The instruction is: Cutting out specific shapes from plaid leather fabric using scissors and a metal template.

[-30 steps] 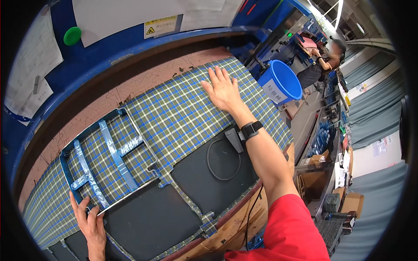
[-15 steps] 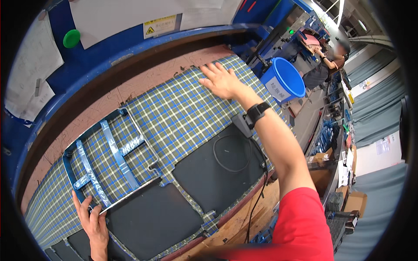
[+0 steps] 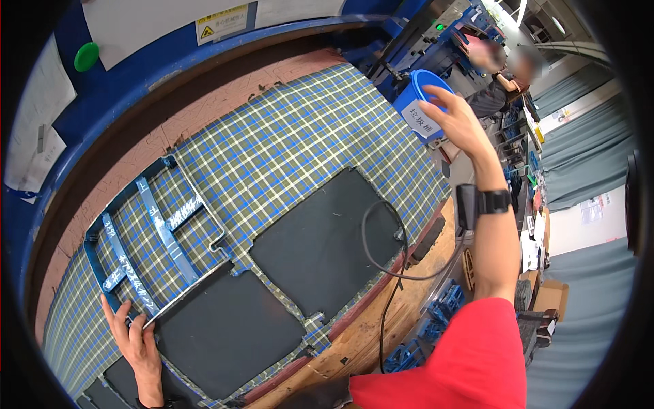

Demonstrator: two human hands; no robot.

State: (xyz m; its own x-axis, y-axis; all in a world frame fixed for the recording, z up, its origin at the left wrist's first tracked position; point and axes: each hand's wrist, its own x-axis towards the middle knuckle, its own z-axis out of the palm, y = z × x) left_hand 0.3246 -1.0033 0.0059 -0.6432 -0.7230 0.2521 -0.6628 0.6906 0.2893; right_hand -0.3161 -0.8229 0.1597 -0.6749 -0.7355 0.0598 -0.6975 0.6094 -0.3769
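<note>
A blue metal cutting die (image 3: pixel 167 242), an open frame with crossbars and white handwriting, lies on green, blue and white plaid fabric (image 3: pixel 279 140). At the die's near left corner, my left hand (image 3: pixel 138 351) has its fingers curled over the rim, holding it. My right hand (image 3: pixel 458 123) is raised off the fabric at the right, fingers apart, with nothing visible in it. Large cut-out openings in the fabric show a dark surface (image 3: pixel 327 238) beside and in front of the die.
A blue bin (image 3: pixel 427 80) stands past the fabric's far right end. A black cable (image 3: pixel 390 310) loops from my right wrist over the wooden edge (image 3: pixel 371 317). Behind the fabric runs a blue machine beam (image 3: pixel 204 68). Another person (image 3: pixel 492 99) works at the far right.
My right hand has lifted off the fabric and swung to the right, in front of the bin. My left hand stays at the die's corner. The view has shifted slightly.
</note>
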